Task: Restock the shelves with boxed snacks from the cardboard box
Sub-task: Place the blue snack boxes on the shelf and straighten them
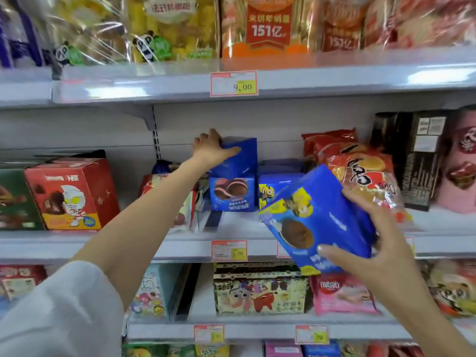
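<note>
left hand (211,150) grips the stacked blue box (244,161); right hand (386,253) holds a tilted snack box (316,217).

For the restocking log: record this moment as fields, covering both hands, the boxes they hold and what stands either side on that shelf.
left hand: grips the upper blue box by its top edge
upper blue box: tilted, over the chocolate-pie box on the middle shelf
right hand: holds the second blue box
second blue box: tilted, in front of the shelf, not yet placed
left neighbour: red cartoon box
right neighbour: orange snack bag
</note>
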A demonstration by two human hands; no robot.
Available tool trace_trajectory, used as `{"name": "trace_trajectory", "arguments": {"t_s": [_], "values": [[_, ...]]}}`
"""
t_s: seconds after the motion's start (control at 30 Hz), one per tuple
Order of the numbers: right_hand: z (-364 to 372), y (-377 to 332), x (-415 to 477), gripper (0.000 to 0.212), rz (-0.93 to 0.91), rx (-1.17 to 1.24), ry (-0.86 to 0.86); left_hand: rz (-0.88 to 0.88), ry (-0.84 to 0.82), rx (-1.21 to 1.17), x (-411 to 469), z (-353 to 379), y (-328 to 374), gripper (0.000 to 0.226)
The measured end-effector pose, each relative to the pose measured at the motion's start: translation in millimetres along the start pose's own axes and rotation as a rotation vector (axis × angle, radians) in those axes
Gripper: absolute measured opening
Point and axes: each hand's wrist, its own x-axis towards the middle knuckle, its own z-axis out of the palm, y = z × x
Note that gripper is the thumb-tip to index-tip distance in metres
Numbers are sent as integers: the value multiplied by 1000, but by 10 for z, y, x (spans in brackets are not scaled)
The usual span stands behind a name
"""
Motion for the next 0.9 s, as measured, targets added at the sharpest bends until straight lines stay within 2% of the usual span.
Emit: {"name": "trace_trajectory", "arguments": {"t_s": [0.07, 0.13, 0.23, 0.43, 0.57, 0.73, 0.9], "values": [[14, -52, 276, 71, -60, -70, 90, 10, 20, 33, 26, 78, 20, 72], [53, -94, 594, 69, -112, -169, 162, 39, -31, 43, 22, 75, -5, 80], [190, -139, 1043, 65, -89, -272, 178, 78, -73, 79, 21, 78, -110, 88], [530, -94, 1563, 69, 43, -447, 75, 110, 149, 160, -310, 133, -45, 90], [608, 28, 1750, 70, 62, -544, 106, 227, 225, 229, -665, 47, -25, 72], [677, 152, 1915, 58, 34, -601, 182, 374, 279, 196, -1080, 47, -172, 50], [708, 264, 1995, 57, 19, -644, 120, 411, 283, 121, -1363, 46, -263, 40]]}}
